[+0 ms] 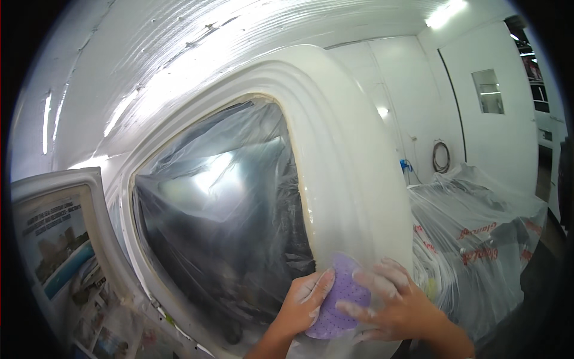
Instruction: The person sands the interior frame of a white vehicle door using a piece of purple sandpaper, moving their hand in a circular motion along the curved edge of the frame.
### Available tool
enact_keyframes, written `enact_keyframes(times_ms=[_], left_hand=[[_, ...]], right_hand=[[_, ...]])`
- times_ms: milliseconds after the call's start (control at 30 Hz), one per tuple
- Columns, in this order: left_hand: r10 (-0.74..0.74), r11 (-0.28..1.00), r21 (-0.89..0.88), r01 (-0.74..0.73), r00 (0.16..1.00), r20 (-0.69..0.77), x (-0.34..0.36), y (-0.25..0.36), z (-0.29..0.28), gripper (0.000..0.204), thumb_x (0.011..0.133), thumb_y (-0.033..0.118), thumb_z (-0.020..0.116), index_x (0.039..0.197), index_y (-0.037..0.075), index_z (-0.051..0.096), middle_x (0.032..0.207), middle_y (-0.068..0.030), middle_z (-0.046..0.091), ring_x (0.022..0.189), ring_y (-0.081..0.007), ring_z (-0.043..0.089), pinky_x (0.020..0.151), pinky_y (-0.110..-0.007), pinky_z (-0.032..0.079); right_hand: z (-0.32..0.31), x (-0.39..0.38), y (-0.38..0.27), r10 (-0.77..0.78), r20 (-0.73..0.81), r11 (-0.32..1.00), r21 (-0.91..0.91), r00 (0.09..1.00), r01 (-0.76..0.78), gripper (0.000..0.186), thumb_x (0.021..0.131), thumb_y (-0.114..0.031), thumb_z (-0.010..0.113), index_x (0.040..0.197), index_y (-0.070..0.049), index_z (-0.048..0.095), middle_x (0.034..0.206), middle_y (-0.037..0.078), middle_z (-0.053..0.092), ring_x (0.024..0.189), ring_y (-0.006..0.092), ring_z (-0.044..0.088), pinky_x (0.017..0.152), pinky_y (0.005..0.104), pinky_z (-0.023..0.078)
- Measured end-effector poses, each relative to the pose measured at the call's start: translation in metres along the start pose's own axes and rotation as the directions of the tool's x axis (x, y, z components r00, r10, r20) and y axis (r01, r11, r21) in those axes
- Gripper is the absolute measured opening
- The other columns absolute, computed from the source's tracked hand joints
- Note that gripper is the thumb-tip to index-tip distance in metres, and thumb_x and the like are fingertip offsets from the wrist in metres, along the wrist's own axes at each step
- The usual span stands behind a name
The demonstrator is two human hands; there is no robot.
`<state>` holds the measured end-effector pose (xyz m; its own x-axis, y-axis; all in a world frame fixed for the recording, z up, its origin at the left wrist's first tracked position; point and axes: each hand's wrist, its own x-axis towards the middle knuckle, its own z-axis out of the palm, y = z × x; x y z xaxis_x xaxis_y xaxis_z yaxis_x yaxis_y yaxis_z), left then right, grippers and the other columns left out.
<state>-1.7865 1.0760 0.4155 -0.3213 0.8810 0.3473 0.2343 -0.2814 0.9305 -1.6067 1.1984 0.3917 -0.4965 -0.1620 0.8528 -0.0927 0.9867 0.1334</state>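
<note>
A purple sanding disc (pixel 342 304) dotted with small holes is in front of me, against the lower part of a white vehicle body pillar (pixel 341 173). My left hand (pixel 305 300) pinches the disc's left edge between thumb and fingers. Over the disc's right side, my right hand (pixel 391 302) has its fingers spread, with the tips at or just above its surface. White dust coats the fingers of both hands. Left of the pillar, a window opening (pixel 221 209) is covered with clear plastic film, and yellowish tape edges its frame.
An open door (pixel 66 179) with newspaper over its window stands at the left. On the right, a bulky object lies under clear plastic sheeting (pixel 478 239) with red print. A coiled hose (pixel 441 157) hangs on the white wall beside a door with a small window (pixel 488 91).
</note>
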Motion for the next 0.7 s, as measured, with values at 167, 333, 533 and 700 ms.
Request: enact_keyframes(times_ms=[167,333,533,700], left_hand=[[-0.018,0.964,-0.259,0.059,0.987,0.157,0.003,-0.03,0.02,0.069,0.097,0.054,0.057,0.129,-0.008,0.054,0.123,-0.0122,0.058,0.112,-0.0189,0.053,0.097,-0.031,0.042],[0.678,0.733,0.18,-0.655,0.724,-0.129,0.004,-0.035,0.064,0.118,0.072,0.076,0.069,0.147,-0.008,0.033,0.148,-0.0281,0.038,0.145,-0.0367,0.028,0.118,-0.055,0.021],[0.759,0.651,0.326,-0.686,0.599,-0.256,0.014,-0.003,0.082,0.056,0.103,0.034,0.051,0.138,-0.008,0.04,0.126,-0.0253,0.056,0.116,-0.0344,0.058,0.098,-0.044,0.047],[0.672,0.738,0.462,-0.492,0.603,-0.43,0.069,0.069,0.046,0.039,0.103,0.035,0.054,0.115,-0.001,0.056,0.089,-0.0126,0.066,0.069,-0.0199,0.067,0.068,-0.035,0.056]], right_hand=[[-0.005,-0.028,0.024,-0.184,-0.276,0.962,-0.249,0.944,0.114,0.031,0.079,-0.024,0.071,0.11,-0.02,0.073,0.112,-0.002,0.065,0.091,0.0146,0.062,0.079,0.0346,0.053],[0.002,-0.029,0.02,-0.01,-0.465,0.975,-0.2,0.885,-0.093,0.045,0.071,-0.022,0.073,0.115,-0.01,0.073,0.101,0.003,0.064,0.068,0.0127,0.061,0.054,0.0261,0.047],[0.02,-0.003,0.009,-0.033,-0.335,0.989,0.127,0.942,0.079,0.042,0.077,-0.022,0.072,0.117,-0.009,0.071,0.11,0.005,0.062,0.07,0.0193,0.06,0.06,0.0302,0.049],[0.029,-0.038,0.024,0.178,-0.396,0.964,0.254,0.901,-0.079,0.032,0.079,-0.02,0.072,0.109,-0.01,0.073,0.104,0.006,0.064,0.078,0.0195,0.061,0.064,0.0327,0.049]])
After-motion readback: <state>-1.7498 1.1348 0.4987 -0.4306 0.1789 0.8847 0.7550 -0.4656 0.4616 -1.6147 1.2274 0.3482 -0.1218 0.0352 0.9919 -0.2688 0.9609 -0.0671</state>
